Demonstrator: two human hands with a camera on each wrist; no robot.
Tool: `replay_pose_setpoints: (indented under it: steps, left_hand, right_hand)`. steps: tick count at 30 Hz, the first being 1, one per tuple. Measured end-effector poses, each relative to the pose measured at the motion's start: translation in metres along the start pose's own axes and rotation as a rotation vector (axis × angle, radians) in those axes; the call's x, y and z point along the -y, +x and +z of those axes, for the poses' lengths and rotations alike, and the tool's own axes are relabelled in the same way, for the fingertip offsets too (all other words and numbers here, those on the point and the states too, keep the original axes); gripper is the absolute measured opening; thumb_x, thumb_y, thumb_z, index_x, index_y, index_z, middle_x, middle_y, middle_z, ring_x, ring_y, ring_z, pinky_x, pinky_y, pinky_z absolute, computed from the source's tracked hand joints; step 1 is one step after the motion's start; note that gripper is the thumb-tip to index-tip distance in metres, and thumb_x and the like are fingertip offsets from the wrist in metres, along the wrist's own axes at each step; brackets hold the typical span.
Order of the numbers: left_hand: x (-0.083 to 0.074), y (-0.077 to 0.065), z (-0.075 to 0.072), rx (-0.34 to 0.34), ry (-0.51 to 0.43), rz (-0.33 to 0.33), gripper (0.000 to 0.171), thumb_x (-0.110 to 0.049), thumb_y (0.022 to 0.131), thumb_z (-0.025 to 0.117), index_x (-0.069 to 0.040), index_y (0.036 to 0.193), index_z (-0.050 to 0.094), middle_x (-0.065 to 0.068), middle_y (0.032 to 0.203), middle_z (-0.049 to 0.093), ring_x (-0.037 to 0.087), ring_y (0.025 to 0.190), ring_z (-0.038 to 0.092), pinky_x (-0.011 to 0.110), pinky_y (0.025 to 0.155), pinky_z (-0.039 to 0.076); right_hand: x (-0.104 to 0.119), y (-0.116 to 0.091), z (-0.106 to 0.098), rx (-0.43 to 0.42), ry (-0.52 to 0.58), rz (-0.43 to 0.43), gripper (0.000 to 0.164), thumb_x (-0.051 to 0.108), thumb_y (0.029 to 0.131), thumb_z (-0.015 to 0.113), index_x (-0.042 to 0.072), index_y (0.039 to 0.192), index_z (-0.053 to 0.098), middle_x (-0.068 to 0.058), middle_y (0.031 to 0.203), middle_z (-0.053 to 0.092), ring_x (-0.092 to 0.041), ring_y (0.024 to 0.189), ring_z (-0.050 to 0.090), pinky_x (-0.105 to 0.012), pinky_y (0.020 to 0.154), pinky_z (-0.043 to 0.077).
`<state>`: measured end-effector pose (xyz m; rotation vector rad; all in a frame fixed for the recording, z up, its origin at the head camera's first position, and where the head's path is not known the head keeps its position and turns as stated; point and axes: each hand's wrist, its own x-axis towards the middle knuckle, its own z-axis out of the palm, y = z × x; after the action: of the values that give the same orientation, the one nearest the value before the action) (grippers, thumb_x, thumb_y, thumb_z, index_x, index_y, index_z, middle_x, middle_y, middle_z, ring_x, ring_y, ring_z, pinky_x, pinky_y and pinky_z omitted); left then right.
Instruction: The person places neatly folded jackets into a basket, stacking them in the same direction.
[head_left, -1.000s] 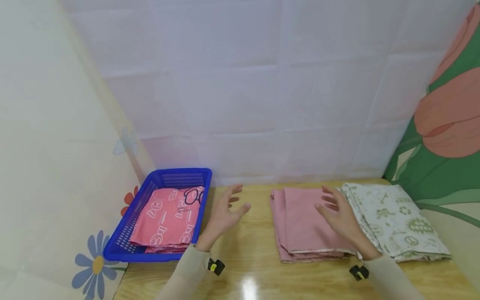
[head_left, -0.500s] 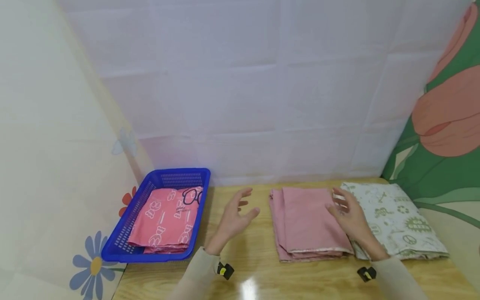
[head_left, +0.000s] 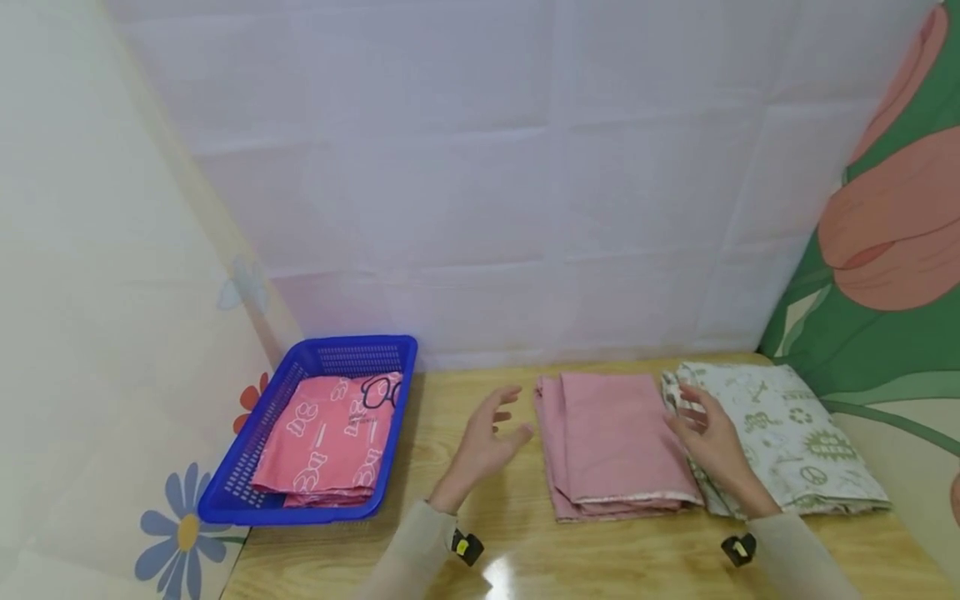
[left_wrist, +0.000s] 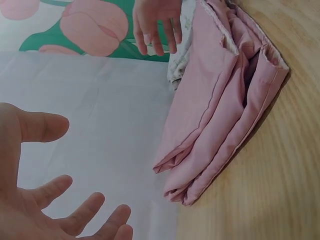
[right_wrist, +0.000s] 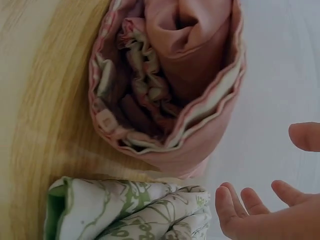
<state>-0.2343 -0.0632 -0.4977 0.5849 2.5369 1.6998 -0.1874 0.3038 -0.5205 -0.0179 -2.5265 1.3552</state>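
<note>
- Left hand (head_left: pixel 487 446) and right hand (head_left: pixel 712 442) hover, both relaxed and grasping nothing.
- Folded pink cloth (head_left: pixel 615 437) lies between them near the worktop's (head_left: pixel 615 562) back edge, likely layered to stay compact.
- White-and-green cloth (head_left: pixel 795 442) sits by the back-right corner.
- A blue basket (head_left: pixel 262 517) at the back-left corner holds printed fabric (head_left: pixel 322 437) (presumably keeping its folds together).

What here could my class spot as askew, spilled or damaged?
Nothing looks spilled or damaged. The plain pink cloth is folded slightly askew: a lower layer sticks out past the top one on the left. The near-left corner of the blue basket may overhang the table, though the angle makes that hard to tell.
</note>
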Motion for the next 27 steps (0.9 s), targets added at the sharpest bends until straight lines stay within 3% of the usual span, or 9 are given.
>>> replay_pose_setpoints:
  steps: [1, 4, 5, 7, 9, 11, 13, 19, 27]
  left_hand:
    - [0.002, 0.001, 0.002, 0.002, 0.002, -0.003, 0.065, -0.023, 0.096, 0.077, -0.015, 0.155, 0.052, 0.022, 0.153, 0.057, 0.048, 0.129, 0.06, 0.069, 0.109, 0.048]
    - [0.005, 0.001, 0.008, 0.008, 0.009, -0.035, 0.066, -0.025, 0.096, 0.077, -0.016, 0.156, 0.051, 0.022, 0.153, 0.057, 0.05, 0.129, 0.06, 0.069, 0.108, 0.049]
    - [0.006, 0.001, 0.01, 0.008, 0.015, -0.051, 0.067, -0.026, 0.096, 0.077, -0.017, 0.157, 0.051, 0.022, 0.153, 0.056, 0.05, 0.13, 0.06, 0.069, 0.107, 0.049]
    - [0.009, 0.0, 0.013, 0.003, 0.023, -0.081, 0.069, -0.026, 0.096, 0.078, -0.017, 0.158, 0.05, 0.021, 0.154, 0.055, 0.05, 0.13, 0.06, 0.069, 0.106, 0.05]
    - [0.013, 0.0, 0.017, -0.003, 0.016, -0.112, 0.069, -0.025, 0.095, 0.078, -0.017, 0.158, 0.049, 0.021, 0.155, 0.055, 0.049, 0.129, 0.06, 0.067, 0.105, 0.052]
    - [0.018, -0.001, 0.022, -0.012, 0.006, -0.122, 0.07, -0.02, 0.094, 0.079, -0.015, 0.157, 0.05, 0.023, 0.154, 0.054, 0.049, 0.128, 0.061, 0.065, 0.103, 0.054]
    - [0.023, -0.001, 0.029, -0.014, 0.003, -0.131, 0.07, -0.017, 0.093, 0.078, -0.015, 0.157, 0.05, 0.025, 0.154, 0.053, 0.049, 0.126, 0.062, 0.062, 0.1, 0.057]
    - [0.033, -0.001, 0.048, -0.028, 0.006, -0.136, 0.074, -0.017, 0.091, 0.079, -0.012, 0.158, 0.049, 0.025, 0.156, 0.052, 0.046, 0.124, 0.061, 0.059, 0.098, 0.058]
    - [0.035, -0.004, 0.067, 0.013, -0.051, -0.191, 0.076, -0.02, 0.093, 0.079, -0.011, 0.16, 0.046, 0.025, 0.161, 0.046, 0.044, 0.128, 0.061, 0.055, 0.097, 0.06]
  right_hand:
    - [-0.001, 0.0, 0.001, 0.007, 0.005, 0.01, 0.066, 0.018, 0.106, 0.066, -0.003, 0.161, 0.036, -0.034, 0.155, 0.045, -0.055, 0.131, 0.058, -0.029, 0.093, 0.061]
    - [-0.003, 0.0, 0.004, 0.036, 0.013, 0.041, 0.067, 0.014, 0.106, 0.066, -0.005, 0.162, 0.034, -0.035, 0.158, 0.043, -0.055, 0.131, 0.058, -0.01, 0.084, 0.052]
    - [-0.004, 0.0, 0.005, 0.049, 0.012, 0.048, 0.067, 0.013, 0.106, 0.065, -0.006, 0.162, 0.034, -0.035, 0.158, 0.042, -0.055, 0.131, 0.058, -0.011, 0.084, 0.053]
    - [-0.004, 0.0, 0.008, 0.077, 0.009, 0.059, 0.067, 0.011, 0.106, 0.065, -0.007, 0.162, 0.033, -0.035, 0.16, 0.04, -0.055, 0.132, 0.057, -0.02, 0.089, 0.058]
    - [-0.004, 0.0, 0.012, 0.091, -0.003, 0.071, 0.066, 0.013, 0.106, 0.064, -0.008, 0.161, 0.034, -0.036, 0.161, 0.04, -0.056, 0.134, 0.056, -0.037, 0.098, 0.061]
    - [-0.004, 0.0, 0.015, 0.094, -0.021, 0.079, 0.066, 0.015, 0.106, 0.064, -0.009, 0.16, 0.035, -0.037, 0.16, 0.04, -0.057, 0.135, 0.055, -0.054, 0.106, 0.056]
    - [-0.004, 0.0, 0.018, 0.09, -0.029, 0.085, 0.066, 0.015, 0.106, 0.064, -0.011, 0.159, 0.035, -0.04, 0.157, 0.043, -0.059, 0.135, 0.054, -0.063, 0.109, 0.051]
    - [-0.007, -0.001, 0.022, 0.073, -0.078, 0.084, 0.068, 0.014, 0.104, 0.066, -0.014, 0.157, 0.035, -0.046, 0.148, 0.048, -0.062, 0.133, 0.053, -0.068, 0.111, 0.047]
    - [-0.012, -0.003, 0.025, 0.162, -0.096, 0.196, 0.076, 0.024, 0.106, 0.064, -0.008, 0.164, 0.027, -0.039, 0.164, 0.032, -0.059, 0.151, 0.032, -0.067, 0.124, 0.029]
